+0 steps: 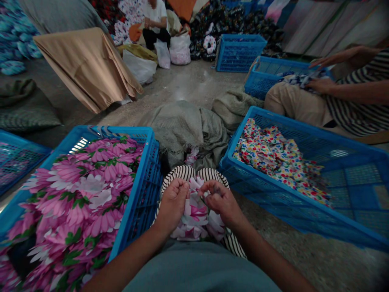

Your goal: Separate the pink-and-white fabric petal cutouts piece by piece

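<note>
In my lap lies a pink and white petal-shaped fabric piece (194, 221), spread over black-and-white striped cloth on my knees. My left hand (174, 200) is closed at its left edge, thumb pressed to the curled fingers, pinching the fabric. At its right side, my right hand (219, 199) is closed too, with thumb and forefinger together. Whatever is between those fingertips is too small to make out. On my left stands a blue plastic crate (152, 140) heaped with pink fabric flowers (103, 174) with green leaves.
To my right, another blue crate (304, 121) holds colourful printed fabric pieces (273, 156). Grey-green sacks (185, 121) lie ahead of my knees. A co-worker in a striped top (361, 89) sits at the right, handling cloth. Another person (156, 22) sits farther back.
</note>
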Action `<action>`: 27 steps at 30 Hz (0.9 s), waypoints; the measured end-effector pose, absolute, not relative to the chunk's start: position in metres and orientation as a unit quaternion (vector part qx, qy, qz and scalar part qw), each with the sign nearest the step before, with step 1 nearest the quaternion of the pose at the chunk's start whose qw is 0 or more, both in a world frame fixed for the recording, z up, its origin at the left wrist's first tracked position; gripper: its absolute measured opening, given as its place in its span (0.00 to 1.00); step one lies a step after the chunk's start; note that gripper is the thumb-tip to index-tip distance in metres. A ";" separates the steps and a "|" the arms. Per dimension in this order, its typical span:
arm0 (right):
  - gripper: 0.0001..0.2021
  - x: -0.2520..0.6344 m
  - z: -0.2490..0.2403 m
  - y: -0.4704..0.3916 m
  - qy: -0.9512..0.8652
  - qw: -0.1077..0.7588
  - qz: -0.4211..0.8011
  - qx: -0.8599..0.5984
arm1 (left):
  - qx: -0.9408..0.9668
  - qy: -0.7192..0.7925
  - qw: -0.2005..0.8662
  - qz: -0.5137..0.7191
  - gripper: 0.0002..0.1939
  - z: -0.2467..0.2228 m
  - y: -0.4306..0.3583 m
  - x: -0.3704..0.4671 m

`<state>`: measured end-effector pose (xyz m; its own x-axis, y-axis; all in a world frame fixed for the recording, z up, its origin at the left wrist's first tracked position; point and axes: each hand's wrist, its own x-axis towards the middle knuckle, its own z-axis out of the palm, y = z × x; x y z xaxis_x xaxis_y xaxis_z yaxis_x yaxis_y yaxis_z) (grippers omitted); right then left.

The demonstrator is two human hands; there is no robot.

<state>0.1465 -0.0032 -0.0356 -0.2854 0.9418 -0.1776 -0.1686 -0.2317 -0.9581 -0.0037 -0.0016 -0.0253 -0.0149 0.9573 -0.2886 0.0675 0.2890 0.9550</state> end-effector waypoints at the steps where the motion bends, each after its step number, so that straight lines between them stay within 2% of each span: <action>1: 0.08 0.146 -0.033 -0.003 -0.482 0.415 0.647 -0.420 | 0.461 0.596 0.526 0.394 0.10 -0.025 -0.001 -0.003; 3: 0.12 0.143 -0.031 -0.004 -0.533 0.380 0.635 -0.411 | 0.506 0.606 0.479 0.385 0.10 -0.026 -0.001 -0.003; 6: 0.04 0.135 -0.035 -0.008 -0.554 0.338 0.629 -0.427 | 0.511 0.598 0.475 0.394 0.10 -0.028 -0.001 -0.004; 8: 0.06 0.131 -0.040 -0.011 -0.507 0.357 0.640 -0.454 | 0.463 0.565 0.549 0.407 0.08 -0.029 -0.001 -0.006; 11: 0.08 0.130 -0.047 -0.013 -0.431 0.395 0.657 -0.477 | 0.387 0.491 0.684 0.376 0.11 -0.028 -0.001 -0.009; 13: 0.10 0.132 -0.049 -0.013 -0.417 0.407 0.649 -0.489 | 0.344 0.481 0.725 0.354 0.11 -0.027 -0.003 -0.010; 17: 0.10 0.139 -0.047 -0.012 -0.438 0.427 0.603 -0.512 | 0.274 0.493 0.736 0.374 0.12 -0.025 -0.007 -0.008; 22: 0.09 0.142 -0.043 -0.009 -0.486 0.429 0.572 -0.502 | 0.289 0.489 0.756 0.324 0.13 -0.022 -0.011 -0.006; 27: 0.09 0.152 -0.041 -0.002 -0.505 0.466 0.530 -0.497 | 0.209 0.500 0.758 0.363 0.13 -0.015 -0.011 -0.007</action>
